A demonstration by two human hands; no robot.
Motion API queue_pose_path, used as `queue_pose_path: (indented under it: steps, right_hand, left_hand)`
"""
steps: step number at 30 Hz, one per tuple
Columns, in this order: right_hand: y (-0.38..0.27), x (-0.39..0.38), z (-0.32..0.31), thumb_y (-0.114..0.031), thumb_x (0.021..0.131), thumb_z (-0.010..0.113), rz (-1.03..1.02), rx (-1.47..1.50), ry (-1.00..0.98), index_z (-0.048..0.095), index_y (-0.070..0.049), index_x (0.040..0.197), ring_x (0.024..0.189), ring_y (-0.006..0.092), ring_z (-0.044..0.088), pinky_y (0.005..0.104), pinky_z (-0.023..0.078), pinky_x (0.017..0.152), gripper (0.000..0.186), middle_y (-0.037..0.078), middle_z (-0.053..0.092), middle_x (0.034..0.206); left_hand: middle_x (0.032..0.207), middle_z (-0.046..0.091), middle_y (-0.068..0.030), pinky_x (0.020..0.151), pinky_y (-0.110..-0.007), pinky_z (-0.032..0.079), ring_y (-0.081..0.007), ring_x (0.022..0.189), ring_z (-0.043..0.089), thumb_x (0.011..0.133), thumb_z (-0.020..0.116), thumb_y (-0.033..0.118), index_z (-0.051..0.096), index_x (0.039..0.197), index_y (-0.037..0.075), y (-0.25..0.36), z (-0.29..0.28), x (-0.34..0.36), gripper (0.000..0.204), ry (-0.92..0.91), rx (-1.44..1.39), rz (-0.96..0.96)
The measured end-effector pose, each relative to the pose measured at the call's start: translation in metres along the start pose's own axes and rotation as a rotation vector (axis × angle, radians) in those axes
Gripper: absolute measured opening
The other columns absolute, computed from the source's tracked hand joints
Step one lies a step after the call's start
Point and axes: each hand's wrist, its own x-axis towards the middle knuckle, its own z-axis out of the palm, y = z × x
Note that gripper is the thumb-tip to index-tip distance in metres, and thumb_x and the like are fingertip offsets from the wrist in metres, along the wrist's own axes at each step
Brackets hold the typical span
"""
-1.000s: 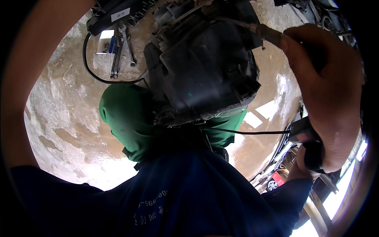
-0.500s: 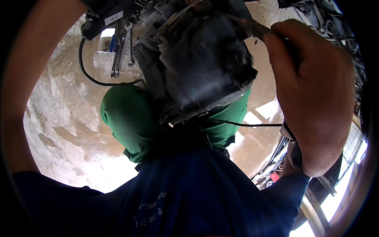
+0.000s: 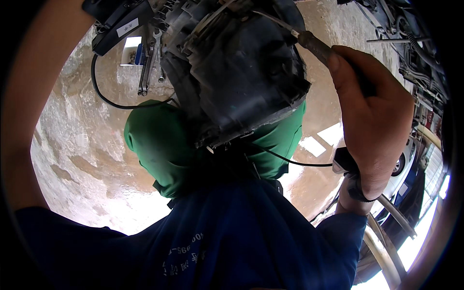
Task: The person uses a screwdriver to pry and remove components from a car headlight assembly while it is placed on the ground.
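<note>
Across my green-trousered knees rests a bulky black plastic housing, much like the back of a car headlight. My right hand is closed around the dark handle of a screwdriver-like tool. The tool's thin metal shaft reaches left over the far part of the housing, its tip near the upper edge of the picture. My left forearm rises along the left side. At the top edge, beyond the housing, a small skin-coloured patch may be my left hand; its fingers are too cut off to read.
Several wrenches lie on the stained floor left of the housing, beside a small white box. A black device at my left wrist trails a cable. Another cable runs to my right wrist. Vehicle parts stand at right.
My right hand has moved slightly left and away from the camera, still holding the tool. More of the tool's shaft shows now. The housing has shifted slightly up and left.
</note>
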Motion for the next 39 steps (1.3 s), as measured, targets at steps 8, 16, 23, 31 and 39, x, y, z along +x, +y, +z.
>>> queue_pose_path:
  steps: [8, 16, 23, 31, 39]
  right_hand:
    - [0.004, -0.009, 0.006, -0.018, 0.087, 0.074, 0.051, 0.043, 0.047, 0.073, -0.003, 0.104, 0.065, 0.0060, 0.058, 0.0180, 0.042, 0.057, 0.023, 0.005, 0.070, 0.076]
    - [-0.011, 0.032, -0.016, -0.021, 0.088, 0.071, -0.142, -0.153, -0.189, 0.071, -0.001, 0.100, 0.064, 0.0095, 0.058, 0.0239, 0.042, 0.059, 0.023, 0.009, 0.068, 0.075]
    - [-0.005, 0.015, -0.002, -0.023, 0.088, 0.072, -0.084, -0.137, -0.059, 0.073, -0.003, 0.100, 0.063, 0.0091, 0.060, 0.0229, 0.045, 0.058, 0.023, 0.007, 0.069, 0.072]
    - [0.012, -0.002, 0.005, -0.023, 0.087, 0.074, -0.198, -0.028, 0.122, 0.073, -0.005, 0.100, 0.058, 0.0055, 0.056, 0.0208, 0.040, 0.051, 0.023, 0.004, 0.066, 0.066]
    - [0.008, -0.005, 0.012, -0.018, 0.087, 0.072, -0.161, -0.004, 0.106, 0.072, -0.005, 0.097, 0.054, 0.0051, 0.053, 0.0220, 0.038, 0.048, 0.016, 0.002, 0.064, 0.064]
  left_hand:
    - [0.077, 0.068, -0.0177, 0.065, -0.045, 0.051, -0.0331, 0.070, 0.064, 0.075, 0.061, 0.011, 0.071, 0.081, 0.001, -0.001, 0.001, -0.002, 0.015, 0.008, -0.020, -0.002]
    - [0.078, 0.068, -0.0176, 0.066, -0.045, 0.051, -0.0330, 0.071, 0.064, 0.076, 0.062, 0.011, 0.071, 0.082, 0.001, 0.003, -0.001, -0.003, 0.015, -0.001, -0.036, -0.003]
    - [0.078, 0.068, -0.0175, 0.067, -0.044, 0.051, -0.0329, 0.072, 0.064, 0.077, 0.062, 0.012, 0.071, 0.083, 0.001, 0.003, 0.000, -0.007, 0.015, 0.001, -0.044, -0.011]
    - [0.079, 0.069, -0.0173, 0.068, -0.044, 0.051, -0.0329, 0.073, 0.064, 0.077, 0.062, 0.012, 0.071, 0.083, 0.001, 0.004, -0.006, -0.009, 0.015, -0.002, -0.064, -0.020]
    - [0.080, 0.069, -0.0172, 0.069, -0.044, 0.051, -0.0328, 0.075, 0.064, 0.078, 0.063, 0.012, 0.071, 0.084, 0.002, 0.005, -0.006, -0.016, 0.015, -0.024, -0.053, -0.006]
